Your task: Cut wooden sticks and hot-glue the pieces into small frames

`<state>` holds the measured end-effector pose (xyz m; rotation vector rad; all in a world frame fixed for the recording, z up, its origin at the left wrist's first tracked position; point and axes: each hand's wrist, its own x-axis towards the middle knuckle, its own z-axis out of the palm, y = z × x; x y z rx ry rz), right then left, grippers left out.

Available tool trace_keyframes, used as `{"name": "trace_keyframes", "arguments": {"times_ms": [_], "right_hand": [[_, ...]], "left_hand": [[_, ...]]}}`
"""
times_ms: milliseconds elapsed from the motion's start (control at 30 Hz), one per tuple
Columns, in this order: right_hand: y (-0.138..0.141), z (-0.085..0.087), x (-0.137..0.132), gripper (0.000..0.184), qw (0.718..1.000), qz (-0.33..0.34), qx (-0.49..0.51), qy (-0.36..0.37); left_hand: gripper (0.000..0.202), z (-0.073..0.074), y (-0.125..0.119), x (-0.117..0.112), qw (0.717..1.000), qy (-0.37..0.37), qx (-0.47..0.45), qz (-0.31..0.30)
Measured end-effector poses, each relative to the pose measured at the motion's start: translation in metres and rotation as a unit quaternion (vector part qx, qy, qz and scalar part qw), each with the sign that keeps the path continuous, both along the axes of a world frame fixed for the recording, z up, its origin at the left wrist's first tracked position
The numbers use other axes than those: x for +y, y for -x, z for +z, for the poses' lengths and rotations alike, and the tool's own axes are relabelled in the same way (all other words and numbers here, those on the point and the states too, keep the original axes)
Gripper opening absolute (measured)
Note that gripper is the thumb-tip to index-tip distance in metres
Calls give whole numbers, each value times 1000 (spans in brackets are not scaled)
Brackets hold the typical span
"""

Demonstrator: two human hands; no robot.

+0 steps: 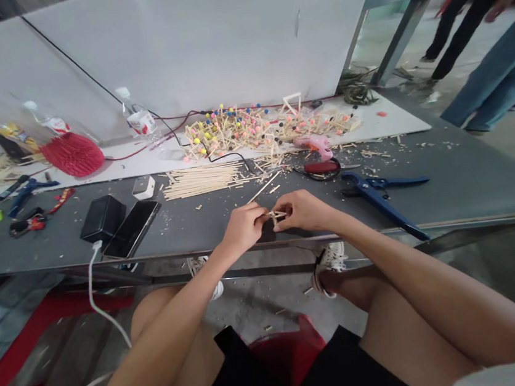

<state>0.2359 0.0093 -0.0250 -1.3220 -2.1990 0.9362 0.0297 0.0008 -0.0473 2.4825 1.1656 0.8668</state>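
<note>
Close to the table's front edge, both my hands meet at a small wooden stick frame (278, 215) built of short thin sticks. My right hand (305, 210) pinches its right side between thumb and fingers. The fingertips of my left hand (244, 227) are closed at its left edge; part of the frame is hidden by the fingers. Just beyond them lie a loose thin stick (264, 187) and short offcuts. A bundle of long wooden sticks (203, 180) rests farther back. Right of it is a pink glue gun (314, 145).
Blue-handled cutters (382, 200) lie at right, reaching the front edge. A phone (134, 229), black power block (102, 218) and white cube (144, 187) sit at left. Behind is a heap of sticks with coloured balls (231, 128), near a plastic bottle (140, 119). People stand at far right.
</note>
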Motion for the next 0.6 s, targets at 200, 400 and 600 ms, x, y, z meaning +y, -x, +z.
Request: {"name": "trace_keyframes", "arguments": {"times_ms": [200, 400, 600], "right_hand": [[0, 1, 0, 29, 1000, -2, -3, 2], [1, 1, 0, 28, 1000, 1, -12, -6], [0, 1, 0, 27, 1000, 1, -14, -10]], "left_hand": [[17, -3, 0, -1, 1000, -15, 4, 2], [18, -3, 0, -1, 1000, -25, 8, -1], [19, -2, -1, -1, 1000, -22, 6, 4]]}}
